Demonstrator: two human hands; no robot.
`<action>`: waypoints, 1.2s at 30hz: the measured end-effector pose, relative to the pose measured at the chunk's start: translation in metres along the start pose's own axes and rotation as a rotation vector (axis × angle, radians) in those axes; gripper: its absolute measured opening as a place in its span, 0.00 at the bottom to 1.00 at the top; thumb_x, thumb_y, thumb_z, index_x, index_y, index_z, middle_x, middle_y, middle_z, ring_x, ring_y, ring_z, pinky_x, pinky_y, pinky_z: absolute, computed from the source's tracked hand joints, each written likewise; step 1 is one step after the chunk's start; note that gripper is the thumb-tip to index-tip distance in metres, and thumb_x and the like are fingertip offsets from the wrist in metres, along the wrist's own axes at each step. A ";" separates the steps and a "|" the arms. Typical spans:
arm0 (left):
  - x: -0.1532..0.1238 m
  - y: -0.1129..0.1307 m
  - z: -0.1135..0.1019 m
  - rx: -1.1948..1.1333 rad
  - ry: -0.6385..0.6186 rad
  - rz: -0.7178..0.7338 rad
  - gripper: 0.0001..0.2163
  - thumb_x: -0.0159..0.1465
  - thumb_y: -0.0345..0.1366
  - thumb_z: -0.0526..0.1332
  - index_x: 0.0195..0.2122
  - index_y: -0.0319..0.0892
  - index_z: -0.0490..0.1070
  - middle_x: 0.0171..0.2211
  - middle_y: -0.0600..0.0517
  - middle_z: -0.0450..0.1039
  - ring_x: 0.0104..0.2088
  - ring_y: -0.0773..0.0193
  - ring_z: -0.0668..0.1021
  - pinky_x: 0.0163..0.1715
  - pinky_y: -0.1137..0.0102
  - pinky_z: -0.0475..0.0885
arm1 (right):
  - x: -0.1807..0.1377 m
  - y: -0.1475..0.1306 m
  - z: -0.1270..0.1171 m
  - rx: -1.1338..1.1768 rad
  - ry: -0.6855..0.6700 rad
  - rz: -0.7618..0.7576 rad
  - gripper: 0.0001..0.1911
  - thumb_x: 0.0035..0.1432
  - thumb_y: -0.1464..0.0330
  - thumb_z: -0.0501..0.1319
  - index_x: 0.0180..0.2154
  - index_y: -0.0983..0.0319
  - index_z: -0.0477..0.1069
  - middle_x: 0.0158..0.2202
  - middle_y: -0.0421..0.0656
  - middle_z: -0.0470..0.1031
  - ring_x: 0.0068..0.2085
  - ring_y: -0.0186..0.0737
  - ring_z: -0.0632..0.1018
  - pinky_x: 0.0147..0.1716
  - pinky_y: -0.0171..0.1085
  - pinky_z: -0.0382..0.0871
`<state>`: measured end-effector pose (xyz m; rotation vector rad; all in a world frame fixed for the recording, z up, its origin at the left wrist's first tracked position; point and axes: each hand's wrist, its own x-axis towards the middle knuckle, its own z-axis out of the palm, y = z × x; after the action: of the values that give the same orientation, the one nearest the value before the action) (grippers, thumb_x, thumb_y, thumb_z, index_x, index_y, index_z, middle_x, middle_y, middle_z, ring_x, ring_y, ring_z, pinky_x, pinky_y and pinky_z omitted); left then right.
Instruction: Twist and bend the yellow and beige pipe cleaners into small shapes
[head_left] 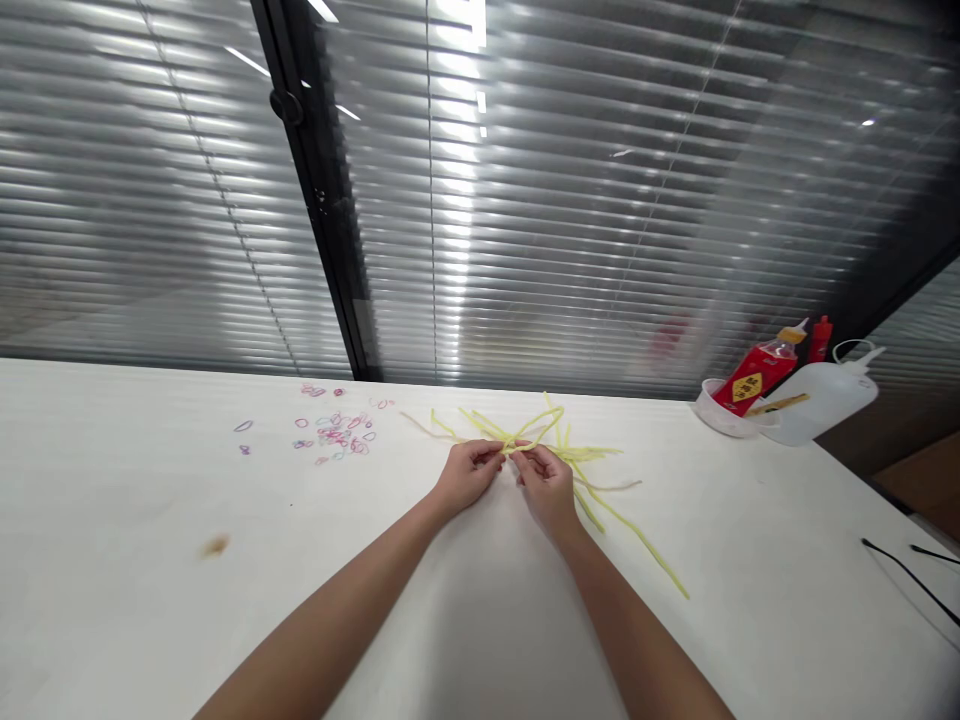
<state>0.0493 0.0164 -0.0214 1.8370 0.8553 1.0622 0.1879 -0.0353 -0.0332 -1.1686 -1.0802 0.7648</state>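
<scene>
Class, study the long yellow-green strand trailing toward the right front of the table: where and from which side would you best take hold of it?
Pinch the long strand near its free end, coming from above: it lies flat on the table, clear of both hands.

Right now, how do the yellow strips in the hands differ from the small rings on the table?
The yellow strips are long and thin, gathered in one bunch; the small rings are tiny, pink and purple loops, scattered apart. Left hand and right hand pinch the strips; nothing touches the rings. Both lie on the white table.
</scene>
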 end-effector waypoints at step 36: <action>-0.006 0.011 0.001 0.233 -0.050 0.186 0.12 0.61 0.30 0.54 0.39 0.44 0.77 0.33 0.49 0.78 0.31 0.65 0.76 0.32 0.72 0.68 | 0.004 -0.002 0.000 0.181 0.094 0.084 0.19 0.49 0.56 0.64 0.37 0.64 0.73 0.25 0.38 0.69 0.18 0.26 0.62 0.16 0.29 0.57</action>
<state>0.0493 0.0061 -0.0142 2.1644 0.8182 1.0608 0.1887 -0.0324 -0.0306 -1.0890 -0.8704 0.8466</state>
